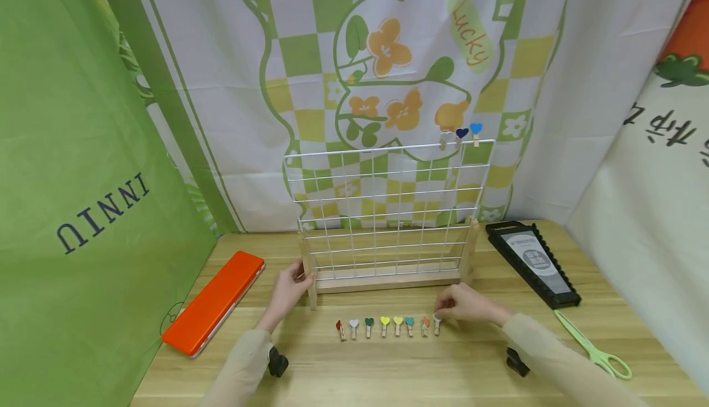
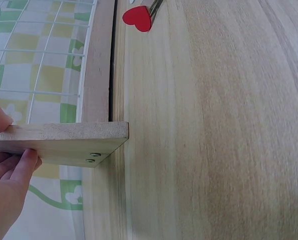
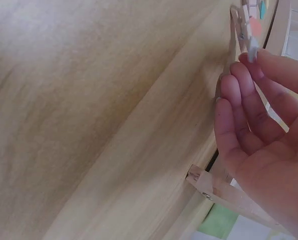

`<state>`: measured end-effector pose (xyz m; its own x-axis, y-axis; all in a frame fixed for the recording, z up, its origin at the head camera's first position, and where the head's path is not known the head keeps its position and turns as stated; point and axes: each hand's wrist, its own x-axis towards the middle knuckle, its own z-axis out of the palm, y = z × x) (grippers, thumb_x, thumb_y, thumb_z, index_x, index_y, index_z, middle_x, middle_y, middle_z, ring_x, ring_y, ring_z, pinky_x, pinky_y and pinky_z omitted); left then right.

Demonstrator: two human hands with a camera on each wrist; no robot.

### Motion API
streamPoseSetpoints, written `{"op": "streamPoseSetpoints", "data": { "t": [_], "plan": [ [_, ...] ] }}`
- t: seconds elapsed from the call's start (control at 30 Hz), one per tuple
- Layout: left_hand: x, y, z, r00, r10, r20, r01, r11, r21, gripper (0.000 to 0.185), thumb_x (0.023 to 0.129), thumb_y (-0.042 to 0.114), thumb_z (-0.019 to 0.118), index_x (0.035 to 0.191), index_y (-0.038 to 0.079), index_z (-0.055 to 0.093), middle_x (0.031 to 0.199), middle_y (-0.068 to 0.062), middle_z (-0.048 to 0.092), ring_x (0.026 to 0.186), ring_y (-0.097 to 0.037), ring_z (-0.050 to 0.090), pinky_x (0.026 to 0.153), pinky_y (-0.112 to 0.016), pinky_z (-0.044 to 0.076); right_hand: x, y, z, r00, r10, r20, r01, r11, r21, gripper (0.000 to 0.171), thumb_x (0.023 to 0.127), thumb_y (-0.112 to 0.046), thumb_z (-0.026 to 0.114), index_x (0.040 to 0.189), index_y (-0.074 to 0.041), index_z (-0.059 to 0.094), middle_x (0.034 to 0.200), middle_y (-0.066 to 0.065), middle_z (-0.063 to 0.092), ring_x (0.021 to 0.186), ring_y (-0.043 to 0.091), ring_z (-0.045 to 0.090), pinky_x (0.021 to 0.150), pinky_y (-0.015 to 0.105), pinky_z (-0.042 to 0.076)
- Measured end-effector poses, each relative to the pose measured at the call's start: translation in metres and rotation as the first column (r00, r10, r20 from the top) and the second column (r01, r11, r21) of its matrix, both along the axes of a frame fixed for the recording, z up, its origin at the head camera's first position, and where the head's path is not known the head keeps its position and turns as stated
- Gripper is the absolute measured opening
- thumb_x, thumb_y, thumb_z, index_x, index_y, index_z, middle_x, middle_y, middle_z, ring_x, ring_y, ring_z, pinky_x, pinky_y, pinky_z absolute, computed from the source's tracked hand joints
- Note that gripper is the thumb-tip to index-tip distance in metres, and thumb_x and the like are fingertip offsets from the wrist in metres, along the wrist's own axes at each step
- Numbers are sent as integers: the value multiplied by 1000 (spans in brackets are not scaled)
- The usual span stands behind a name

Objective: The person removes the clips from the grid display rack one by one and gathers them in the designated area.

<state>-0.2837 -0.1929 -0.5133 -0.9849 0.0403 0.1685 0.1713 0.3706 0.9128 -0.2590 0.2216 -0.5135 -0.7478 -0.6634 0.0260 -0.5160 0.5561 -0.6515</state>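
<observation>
A white wire grid (image 1: 388,194) stands upright in a wooden base (image 1: 388,281). With thumb and fingers, my left hand (image 1: 289,291) grips the base's left wooden side piece (image 2: 68,132). In front of the base, small wooden clothespins with coloured hearts lie in a row, among them a red one (image 1: 341,330), a dark green one (image 1: 368,328) and an orange one (image 1: 425,327). At the row's right end my right hand (image 1: 465,303) pinches the white-heart clothespin (image 1: 437,327) by its heart. White, navy (image 1: 462,133) and blue (image 1: 476,133) heart clothespins sit on the grid's top right edge.
An orange-red case (image 1: 215,302) lies at the left of the wooden table (image 1: 388,376). To the right are a black holder with a grey label (image 1: 534,262) and light green scissors (image 1: 595,348). Patterned cloths (image 1: 310,56) hang behind and at both sides.
</observation>
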Motion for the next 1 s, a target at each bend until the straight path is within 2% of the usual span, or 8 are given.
{"op": "streamPoseSetpoints", "data": {
  "t": [0.3, 0.4, 0.5, 0.63, 0.8, 0.9, 0.93, 1.0],
  "plan": [
    [-1, 0, 1, 1000, -7, -15, 7, 1000, -1, 52, 92, -1, 63, 140, -11, 48, 130, -33, 61, 121, -42, 62, 97, -41, 58, 0, -4, 6, 1000, 2, -1, -2, 1000, 12, 8, 88, -12, 72, 87, -5, 75, 77, 4, 74, 66, 1, 60, 59, 13, 50],
    [-1, 0, 0, 1000, -12, -17, 12, 1000, 1, 52, 92, -1, 63, 141, -11, 48, 130, -33, 60, 121, -42, 62, 97, -41, 58, 0, -4, 10, 1000, 0, -30, 1, 1000, 15, 8, 88, -13, 73, 88, -6, 75, 79, 3, 75, 68, -1, 61, 61, 14, 52],
    [-2, -1, 0, 1000, -12, -15, 12, 1000, 1, 52, 92, -1, 62, 141, -10, 48, 131, -33, 60, 122, -42, 61, 97, -41, 58, 0, -3, 23, 996, 3, -85, -2, 1000, 16, 8, 89, -13, 72, 89, -5, 75, 82, 2, 75, 71, -2, 62, 63, 15, 55],
    [-2, -1, -1, 1000, -11, -14, 11, 1000, -1, 52, 92, 0, 63, 141, -10, 48, 131, -32, 60, 122, -42, 62, 97, -41, 58, 0, -2, 57, 982, 6, -189, -5, 1000, 6, 5, 89, -8, 71, 91, -5, 75, 85, 4, 75, 73, 2, 66, 63, 18, 58],
    [-2, -2, -1, 1000, -15, -17, 15, 1000, 3, 53, 91, 0, 63, 141, -11, 47, 131, -33, 60, 122, -42, 61, 98, -42, 57, 1, -3, 118, 948, -39, -317, 41, 999, -1, 8, 89, -5, 70, 94, -9, 76, 89, 4, 75, 76, 8, 69, 64, 19, 60],
    [-2, -2, -2, 1000, -13, -15, 13, 1000, 1, 53, 91, 0, 63, 141, -11, 47, 132, -33, 59, 122, -42, 61, 98, -42, 57, 2, -4, 157, 905, -59, -422, 55, 998, -21, 11, 88, -3, 71, 96, -9, 76, 91, 1, 75, 79, 9, 69, 66, 20, 61],
    [-2, -2, -2, 1000, -12, -14, 12, 1000, 0, 53, 91, 0, 63, 141, -11, 47, 132, -33, 60, 122, -42, 61, 98, -42, 57, 3, -4, 169, 884, -64, -463, 53, 998, -36, 13, 87, -1, 71, 95, -10, 76, 91, 1, 75, 79, 9, 69, 66, 21, 61],
    [-2, -2, -2, 1000, -12, -14, 12, 1000, -3, 53, 92, 0, 63, 141, -11, 47, 132, -32, 60, 122, -42, 61, 98, -42, 57, 4, -3, 194, 827, -75, -557, 38, 996, -77, 16, 85, 1, 73, 95, -10, 76, 90, -1, 74, 79, 7, 67, 65, 19, 59]
  ]
}}
